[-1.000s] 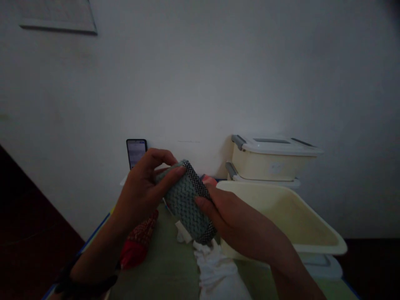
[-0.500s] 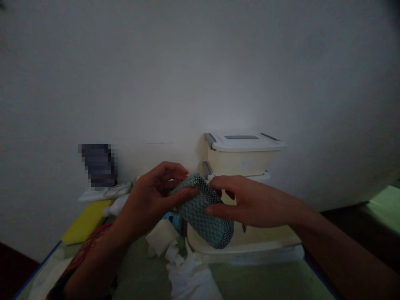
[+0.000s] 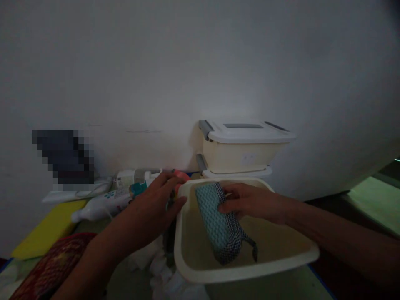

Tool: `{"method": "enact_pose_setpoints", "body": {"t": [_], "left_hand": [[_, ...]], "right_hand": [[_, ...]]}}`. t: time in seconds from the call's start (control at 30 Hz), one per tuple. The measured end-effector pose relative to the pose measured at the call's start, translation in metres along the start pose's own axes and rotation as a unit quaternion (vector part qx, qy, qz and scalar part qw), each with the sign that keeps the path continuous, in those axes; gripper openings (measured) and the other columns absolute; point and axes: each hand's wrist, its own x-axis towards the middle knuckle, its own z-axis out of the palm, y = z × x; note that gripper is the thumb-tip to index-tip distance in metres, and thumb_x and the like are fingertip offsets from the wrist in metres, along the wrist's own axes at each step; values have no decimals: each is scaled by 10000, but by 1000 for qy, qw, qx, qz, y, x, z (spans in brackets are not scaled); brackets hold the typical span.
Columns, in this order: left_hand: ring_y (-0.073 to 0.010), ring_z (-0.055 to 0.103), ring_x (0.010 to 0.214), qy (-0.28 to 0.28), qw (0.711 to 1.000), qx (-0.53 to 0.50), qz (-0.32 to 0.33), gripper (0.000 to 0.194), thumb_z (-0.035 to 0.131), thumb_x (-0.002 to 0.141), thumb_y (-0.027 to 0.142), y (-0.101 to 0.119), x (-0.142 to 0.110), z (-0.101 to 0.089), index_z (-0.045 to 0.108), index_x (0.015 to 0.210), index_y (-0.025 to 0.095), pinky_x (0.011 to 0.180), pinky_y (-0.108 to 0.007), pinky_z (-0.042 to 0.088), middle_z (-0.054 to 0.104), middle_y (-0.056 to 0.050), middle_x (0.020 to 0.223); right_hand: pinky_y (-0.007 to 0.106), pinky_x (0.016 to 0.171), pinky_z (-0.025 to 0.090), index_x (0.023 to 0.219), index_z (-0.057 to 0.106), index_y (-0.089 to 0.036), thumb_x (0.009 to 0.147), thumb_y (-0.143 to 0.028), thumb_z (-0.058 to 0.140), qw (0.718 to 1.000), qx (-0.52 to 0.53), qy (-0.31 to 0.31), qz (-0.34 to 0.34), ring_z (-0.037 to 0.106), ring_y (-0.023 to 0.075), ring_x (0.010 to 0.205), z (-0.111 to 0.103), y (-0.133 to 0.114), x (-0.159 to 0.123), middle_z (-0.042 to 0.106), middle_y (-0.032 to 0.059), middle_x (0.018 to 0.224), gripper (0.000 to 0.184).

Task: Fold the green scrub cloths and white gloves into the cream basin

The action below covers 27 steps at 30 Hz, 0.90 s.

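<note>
Left hand (image 3: 158, 203) has released the pouch (image 3: 215, 221) — now lowered into the tub (image 3: 206, 275).

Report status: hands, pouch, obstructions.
Right hand gripping pouch. Left hand at rim of tub, grip unclear. Pouch over tub floor; contact unclear. Nothing seen blocking.

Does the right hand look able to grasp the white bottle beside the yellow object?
Probably not, as things stand: the right hand holds the blue pouch, and the left hand lies between it and the white bottle.
</note>
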Motion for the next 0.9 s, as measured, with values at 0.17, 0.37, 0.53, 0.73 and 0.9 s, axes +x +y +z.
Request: {"method": "enact_pose_setpoints", "body": {"t": [0.17, 0.37, 0.53, 0.73, 0.9], "left_hand": [[-240, 501, 1282, -49, 999, -3, -2, 453, 302, 959, 239, 2, 3, 14, 361, 1396, 139, 1075, -447, 383, 516, -165, 1399], [-241, 498, 1290, -46, 999, 8, 12, 447, 302, 958, 246, 0, 3, 15, 395, 1377, 122, 1068, -417, 396, 513, -175, 1407], [-265, 519, 1267, -13, 999, 10, 52, 420, 395, 901, 202, -5, -2, 15, 498, 1307, 172, 1070, -438, 391, 601, -131, 1324], [-281, 507, 1274, -25, 997, 30, 74, 377, 415, 885, 203, -14, -8, 20, 561, 1231, 175, 1078, -460, 371, 607, -135, 1311], [-285, 587, 1176, -53, 993, 59, 86, 359, 330, 908, 187, -10, -6, 19, 609, 1129, 135, 1032, -445, 414, 573, -171, 1337]], "right_hand": [[211, 623, 510, 913, 663, -141, 817, -85, 546, 988, 88, -70, 110, 636, 90, 671, 12, 16, 16, 692, 22, 867, 161], [268, 746, 549, 1035, 629, -123, 855, -53, 493, 985, 66, -116, 111, 686, 118, 818, 27, 29, 34, 707, 76, 1002, 236], [282, 692, 572, 1032, 630, -130, 859, -104, 513, 986, -29, -117, 116, 704, 131, 767, 36, 35, 46, 721, 85, 996, 211], [260, 518, 531, 636, 678, -141, 788, -238, 637, 950, -285, -94, 80, 631, 149, 482, 26, 25, 57, 646, 10, 502, 184], [387, 713, 530, 688, 708, -117, 847, -328, 589, 886, -462, -38, -30, 686, 249, 692, 28, 3, 37, 715, 122, 683, 290]]}}
